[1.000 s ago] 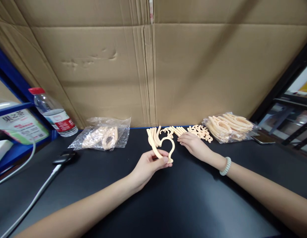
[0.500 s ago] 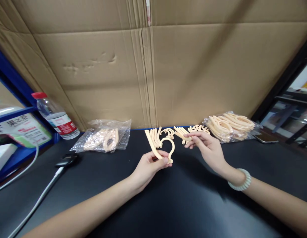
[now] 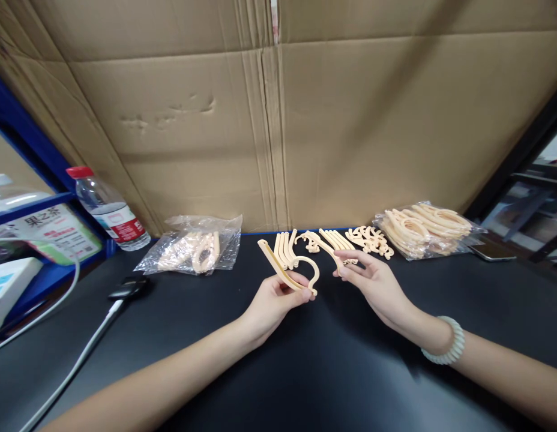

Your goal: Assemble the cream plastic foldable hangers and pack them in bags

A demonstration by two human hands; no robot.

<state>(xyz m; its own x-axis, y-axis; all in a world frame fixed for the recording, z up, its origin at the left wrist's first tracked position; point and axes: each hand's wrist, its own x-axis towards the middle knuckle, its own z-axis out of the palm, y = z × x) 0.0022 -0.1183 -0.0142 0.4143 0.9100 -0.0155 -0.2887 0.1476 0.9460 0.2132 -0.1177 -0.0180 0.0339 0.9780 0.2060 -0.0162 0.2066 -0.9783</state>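
My left hand (image 3: 278,306) is closed, pinching the lower end of a beige plastic hanger hook (image 3: 315,270) together with a long hanger arm (image 3: 272,259). The hook curves up to the right and the arm slants up to the left; whether they are joined cannot be told. My right hand (image 3: 377,288) pinches the lower end of another beige hanger arm (image 3: 327,247) between thumb and fingers, just right of the hook and apart from it. Behind the hands lie a row of loose arms (image 3: 285,249), a second row of arms (image 3: 339,239) and small curved pieces (image 3: 371,240).
A clear bag of beige parts (image 3: 201,252) lies at left, a fuller bag (image 3: 422,228) at right beside a phone (image 3: 492,249). At far left stand a red-capped bottle (image 3: 114,213) and a black plug with white cable (image 3: 128,288). Cardboard (image 3: 192,138) walls the back.
My right hand has drawn the hanger arm towards me and tilted it more upright, away from the row behind. My left hand keeps its hold with little movement. The view has shifted slightly.
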